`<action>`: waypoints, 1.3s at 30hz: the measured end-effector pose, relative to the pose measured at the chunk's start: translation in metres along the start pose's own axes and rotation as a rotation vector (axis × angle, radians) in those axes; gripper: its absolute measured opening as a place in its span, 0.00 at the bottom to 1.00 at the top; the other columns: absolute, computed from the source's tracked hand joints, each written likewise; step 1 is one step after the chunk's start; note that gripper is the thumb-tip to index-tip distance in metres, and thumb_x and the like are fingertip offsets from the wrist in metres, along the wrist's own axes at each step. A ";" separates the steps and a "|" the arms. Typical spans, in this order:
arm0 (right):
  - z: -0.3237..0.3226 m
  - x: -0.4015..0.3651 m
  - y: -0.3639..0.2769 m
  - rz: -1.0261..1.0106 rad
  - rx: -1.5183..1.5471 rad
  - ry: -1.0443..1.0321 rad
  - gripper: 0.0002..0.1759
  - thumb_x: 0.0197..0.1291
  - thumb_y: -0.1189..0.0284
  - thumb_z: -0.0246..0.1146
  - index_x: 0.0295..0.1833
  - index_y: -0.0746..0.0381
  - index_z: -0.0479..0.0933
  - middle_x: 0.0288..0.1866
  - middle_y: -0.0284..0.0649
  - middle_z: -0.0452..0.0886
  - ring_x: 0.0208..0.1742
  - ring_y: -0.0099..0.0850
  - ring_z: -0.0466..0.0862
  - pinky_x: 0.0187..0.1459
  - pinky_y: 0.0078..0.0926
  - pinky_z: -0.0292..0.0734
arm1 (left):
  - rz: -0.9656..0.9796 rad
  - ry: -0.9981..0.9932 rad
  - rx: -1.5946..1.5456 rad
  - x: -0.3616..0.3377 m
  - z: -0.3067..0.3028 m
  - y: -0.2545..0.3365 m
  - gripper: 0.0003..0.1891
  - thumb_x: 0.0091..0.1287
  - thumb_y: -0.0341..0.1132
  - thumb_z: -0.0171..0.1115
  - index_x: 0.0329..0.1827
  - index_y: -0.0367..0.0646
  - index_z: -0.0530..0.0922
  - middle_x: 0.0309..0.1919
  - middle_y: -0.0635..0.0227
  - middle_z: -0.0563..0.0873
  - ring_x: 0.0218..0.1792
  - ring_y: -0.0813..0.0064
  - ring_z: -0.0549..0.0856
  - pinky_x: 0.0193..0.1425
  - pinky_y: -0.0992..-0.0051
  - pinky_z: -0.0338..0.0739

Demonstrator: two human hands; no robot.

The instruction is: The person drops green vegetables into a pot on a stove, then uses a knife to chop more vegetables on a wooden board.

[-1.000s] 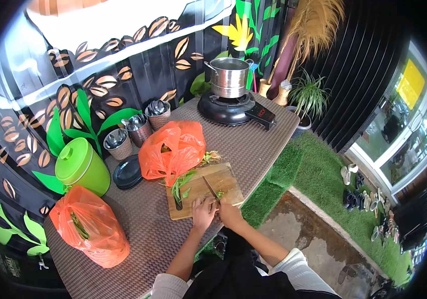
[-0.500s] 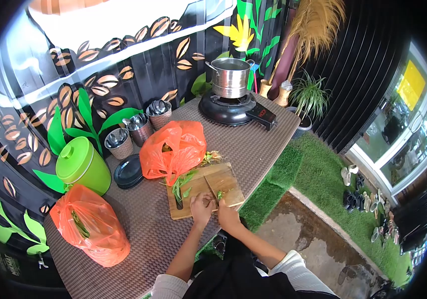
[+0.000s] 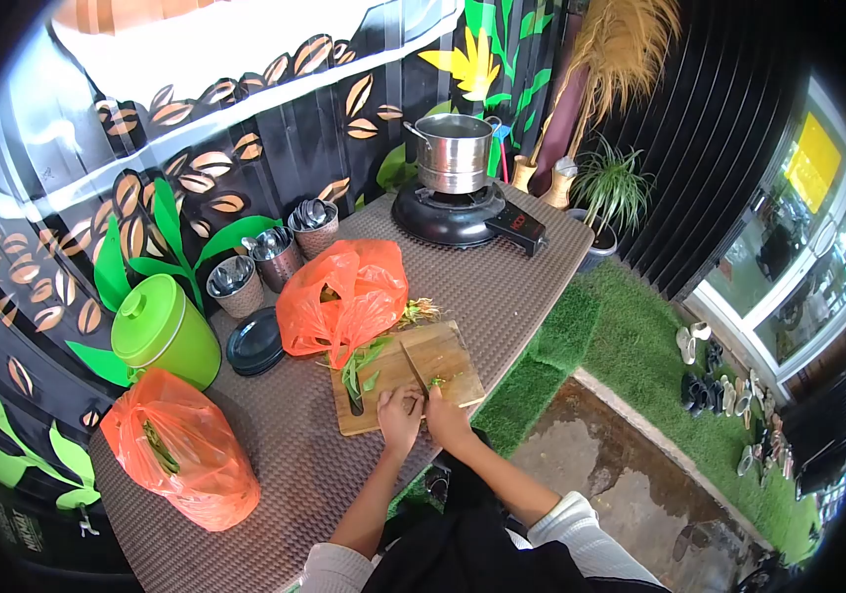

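Note:
My right hand [image 3: 448, 420] is closed around the handle of a knife [image 3: 412, 366], whose blade points away from me across the wooden cutting board [image 3: 450, 346]. Just left of the blade, the fingers of my left hand [image 3: 400, 413] are curled and pressed together over the board. What they hold, if anything, is hidden. Small chopped green bits [image 3: 437, 381] lie right of the blade. Long green leaves [image 3: 362, 368] rest along the board's left side. Root ends and trimmings [image 3: 418, 311] sit just past its far edge.
An orange plastic bag [image 3: 344, 292] stands behind the board, another orange bag [image 3: 181, 455] at left. Dark plates [image 3: 255, 339], a green lidded bucket [image 3: 166, 331] and cutlery cups [image 3: 277, 259] line the wall side. A metal pot [image 3: 453, 158] sits on a portable stove [image 3: 448, 212].
My right hand and the knife have shifted slightly left, and the blade is closer to my left fingers. My left hand stays in nearly the same place.

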State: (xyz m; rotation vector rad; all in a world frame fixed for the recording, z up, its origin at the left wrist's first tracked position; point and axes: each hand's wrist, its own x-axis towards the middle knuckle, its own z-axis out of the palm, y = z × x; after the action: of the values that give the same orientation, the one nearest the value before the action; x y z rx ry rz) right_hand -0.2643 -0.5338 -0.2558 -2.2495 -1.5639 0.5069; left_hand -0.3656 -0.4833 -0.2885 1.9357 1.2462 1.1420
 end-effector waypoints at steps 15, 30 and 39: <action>-0.009 0.006 0.002 -0.038 0.003 -0.057 0.13 0.63 0.72 0.53 0.48 0.69 0.62 0.30 0.59 0.82 0.36 0.56 0.85 0.37 0.52 0.80 | 0.167 0.037 0.108 -0.005 -0.005 0.002 0.07 0.56 0.31 0.67 0.37 0.44 0.82 0.34 0.68 0.86 0.38 0.61 0.78 0.46 0.65 0.73; -0.003 -0.010 -0.007 -0.017 0.029 -0.029 0.15 0.65 0.68 0.52 0.49 0.69 0.63 0.32 0.61 0.82 0.36 0.58 0.84 0.37 0.52 0.79 | 0.164 0.037 0.038 -0.007 -0.006 0.001 0.07 0.57 0.30 0.66 0.37 0.42 0.81 0.35 0.67 0.87 0.41 0.62 0.80 0.49 0.65 0.74; 0.003 -0.007 0.001 0.111 -0.031 0.030 0.16 0.68 0.65 0.51 0.51 0.66 0.62 0.33 0.60 0.82 0.38 0.56 0.85 0.40 0.52 0.79 | 0.160 0.102 -0.085 -0.010 -0.004 -0.008 0.08 0.54 0.25 0.70 0.36 0.38 0.82 0.32 0.65 0.86 0.35 0.66 0.80 0.40 0.70 0.75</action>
State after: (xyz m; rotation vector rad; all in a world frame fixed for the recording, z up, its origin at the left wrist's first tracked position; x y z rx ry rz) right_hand -0.2670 -0.5409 -0.2585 -2.3664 -1.4482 0.4799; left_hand -0.3753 -0.4889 -0.2967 1.9623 1.0907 1.3680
